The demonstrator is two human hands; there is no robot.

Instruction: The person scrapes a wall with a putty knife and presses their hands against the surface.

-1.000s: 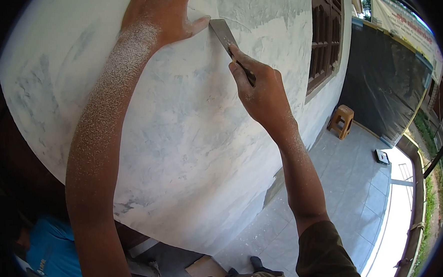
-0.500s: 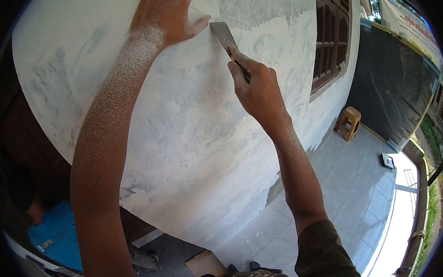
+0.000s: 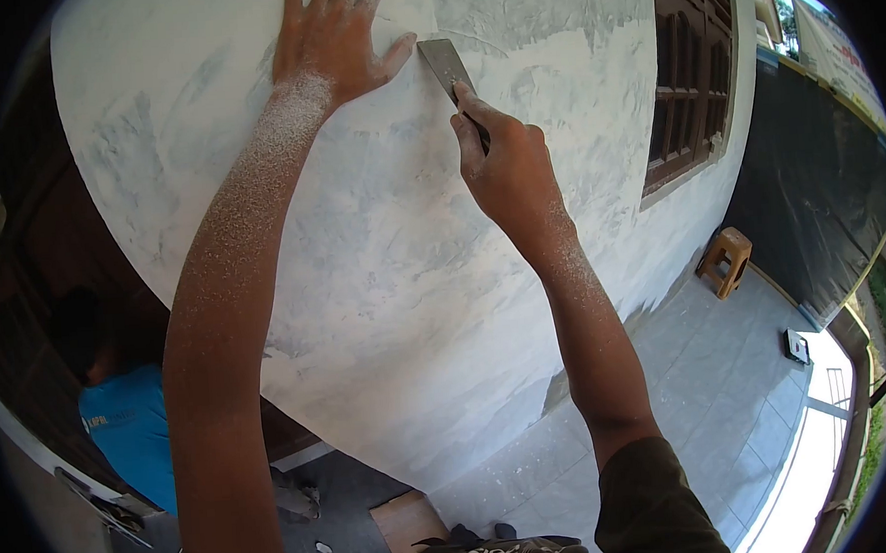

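Note:
My left hand (image 3: 336, 44) lies against the patchy white and grey wall (image 3: 391, 239) with its fingers spread, and the tops of the fingers run up to the frame's edge. White dust coats its wrist and forearm. To its right, my right hand (image 3: 505, 158) is wrapped round the handle of a putty knife (image 3: 444, 66). The flat metal blade points up and left at the wall, its wide end near my left thumb.
A co-worker in a blue shirt (image 3: 130, 428) is low at the left by a dark door. A brown barred window (image 3: 691, 73) is at the upper right. Below it are a plastic stool (image 3: 726, 260), dark sheeting (image 3: 809, 177) and a tiled floor (image 3: 684, 384). A board (image 3: 409, 525) lies at the bottom.
The view has turned slightly left, so the window and stool appear farther right and more of the co-worker shows. My left fingers look more spread; the knife has hardly moved.

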